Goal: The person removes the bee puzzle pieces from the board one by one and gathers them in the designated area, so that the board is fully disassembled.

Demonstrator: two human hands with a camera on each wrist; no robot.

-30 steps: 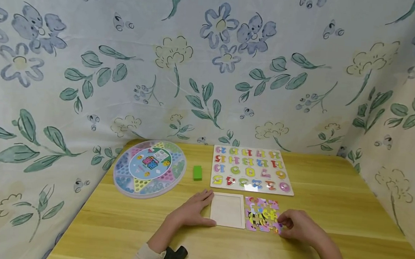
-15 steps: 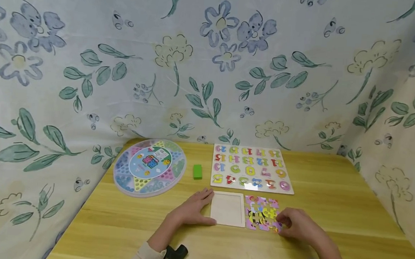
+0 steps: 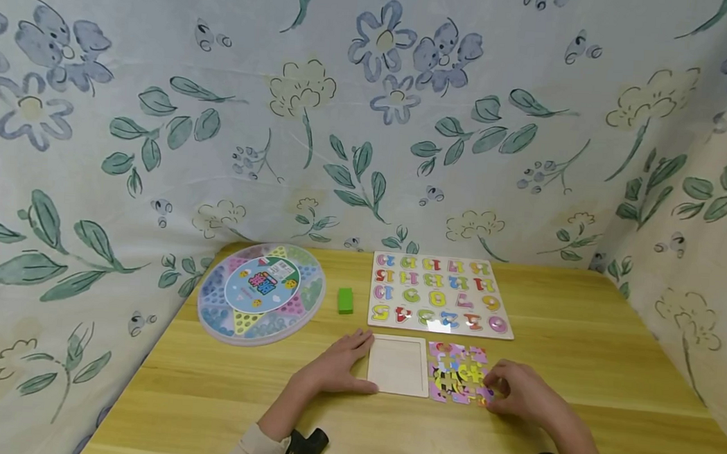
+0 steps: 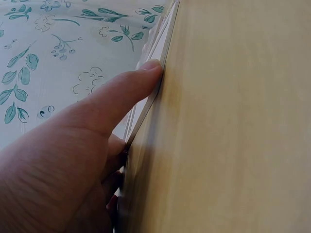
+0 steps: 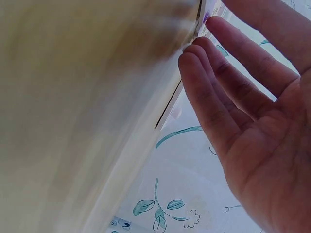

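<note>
In the head view my left hand (image 3: 337, 368) rests along the left side of a shallow square wooden tray (image 3: 397, 365), fingers at its far corner and thumb at its near corner. The left wrist view shows the thumb (image 4: 146, 73) extended against the tray's edge. Just right of the tray lies a pink and yellow jigsaw puzzle (image 3: 454, 373), its pieces roughly joined, with narrow gaps. My right hand (image 3: 525, 393) touches the puzzle's right edge with its fingertips. In the right wrist view its fingers (image 5: 209, 97) are mostly straight; their exact contact is partly hidden.
Behind the tray lies a number puzzle board (image 3: 440, 294). A green block (image 3: 346, 301) stands left of it, and a round board game (image 3: 262, 294) lies farther left. Everything is on a wooden table (image 3: 215, 398), with floral cloth (image 3: 368, 151) at the back and sides.
My right fingertips have shifted slightly left against the puzzle's edge, and gaps between some pieces look a little different. The left hand and the tray have stayed put.
</note>
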